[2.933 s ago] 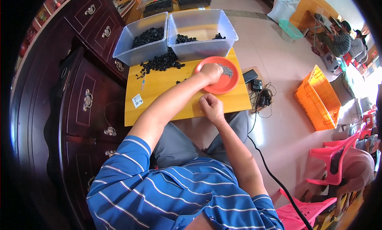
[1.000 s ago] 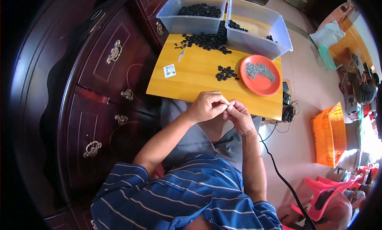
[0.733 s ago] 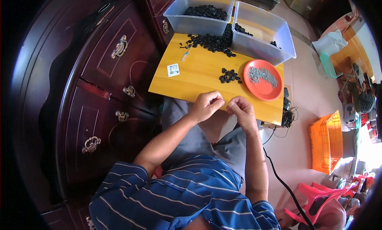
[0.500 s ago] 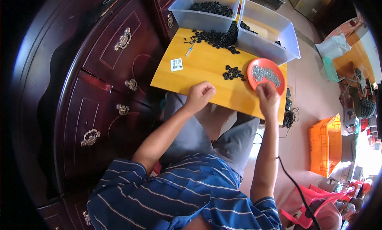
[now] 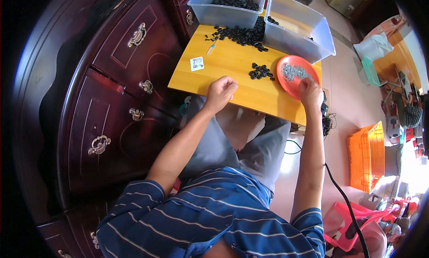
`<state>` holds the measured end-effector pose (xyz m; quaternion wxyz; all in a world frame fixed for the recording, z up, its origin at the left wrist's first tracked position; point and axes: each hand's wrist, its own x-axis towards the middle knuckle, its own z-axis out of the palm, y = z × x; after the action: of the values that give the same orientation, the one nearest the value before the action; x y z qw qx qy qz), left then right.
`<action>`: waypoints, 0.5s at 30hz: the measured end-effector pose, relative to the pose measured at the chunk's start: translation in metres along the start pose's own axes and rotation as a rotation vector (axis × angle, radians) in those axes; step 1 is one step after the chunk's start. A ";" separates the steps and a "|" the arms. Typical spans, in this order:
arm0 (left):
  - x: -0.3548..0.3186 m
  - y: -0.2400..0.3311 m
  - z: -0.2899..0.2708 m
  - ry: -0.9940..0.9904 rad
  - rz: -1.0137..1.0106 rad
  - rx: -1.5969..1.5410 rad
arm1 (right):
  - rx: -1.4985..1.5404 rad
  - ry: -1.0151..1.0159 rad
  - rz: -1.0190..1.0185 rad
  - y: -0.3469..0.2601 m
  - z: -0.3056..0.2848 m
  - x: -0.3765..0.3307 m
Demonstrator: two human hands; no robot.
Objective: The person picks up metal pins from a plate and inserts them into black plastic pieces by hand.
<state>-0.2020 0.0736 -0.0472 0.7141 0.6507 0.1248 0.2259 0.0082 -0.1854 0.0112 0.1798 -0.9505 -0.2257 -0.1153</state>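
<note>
At the table's front edge my left hand (image 5: 221, 94) is closed, thumb against curled fingers; what they hold, if anything, is too small to make out. My right hand (image 5: 311, 95) reaches over the near right rim of a red-orange plate (image 5: 283, 81), its fingertips pinched together at the small silvery metal pieces (image 5: 295, 71) heaped in it. Whether a piece is between those fingers I cannot tell. Left of the plate lies a small group of black oval ring-like parts (image 5: 261, 71). A larger heap of such parts (image 5: 243, 37) spreads farther back.
Two clear plastic bins (image 5: 308, 46) stand at the table's back, with black parts inside. A white printed card (image 5: 197, 63) and a thin blue-tipped tool (image 5: 211, 48) lie on the yellow table (image 5: 228, 66). Dark wooden drawers (image 5: 120, 48) flank the left; an orange crate (image 5: 366, 157) stands right.
My right hand has shifted right along the plate, its fingertips now at the metal pieces near the right rim. The left hand stays closed near the table edge. The view has shifted slightly.
</note>
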 end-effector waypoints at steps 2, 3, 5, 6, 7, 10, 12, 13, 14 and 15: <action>0.000 0.000 0.001 0.000 0.010 -0.009 | 0.004 0.057 -0.026 -0.006 0.002 0.000; 0.001 -0.001 0.002 -0.007 0.018 -0.021 | 0.113 0.147 -0.099 -0.011 0.004 -0.001; -0.001 -0.002 -0.002 0.000 0.029 -0.030 | 0.278 0.257 -0.280 -0.042 0.004 -0.006; -0.001 -0.002 -0.002 -0.010 0.035 -0.025 | 0.290 0.205 -0.279 -0.055 0.007 -0.014; -0.001 -0.002 -0.002 -0.009 0.038 -0.021 | 0.264 0.150 -0.319 -0.067 0.011 -0.023; 0.000 -0.005 0.001 -0.009 0.055 0.015 | 0.126 -0.002 -0.287 -0.086 0.027 -0.042; 0.000 -0.007 0.001 -0.007 0.056 0.056 | 0.085 -0.053 -0.227 -0.093 0.033 -0.046; 0.001 -0.009 0.000 -0.004 0.060 0.058 | 0.066 -0.145 -0.166 -0.099 0.034 -0.046; 0.002 -0.012 -0.002 0.013 0.100 0.127 | 0.046 -0.236 -0.105 -0.105 0.034 -0.046; 0.003 -0.011 0.000 0.025 0.139 0.193 | 0.046 -0.244 -0.108 -0.108 0.036 -0.045</action>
<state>-0.1979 0.0748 -0.0581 0.6292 0.7207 0.1094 0.2697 -0.0767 -0.0985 -0.0039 0.1663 -0.9395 -0.2994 -0.0030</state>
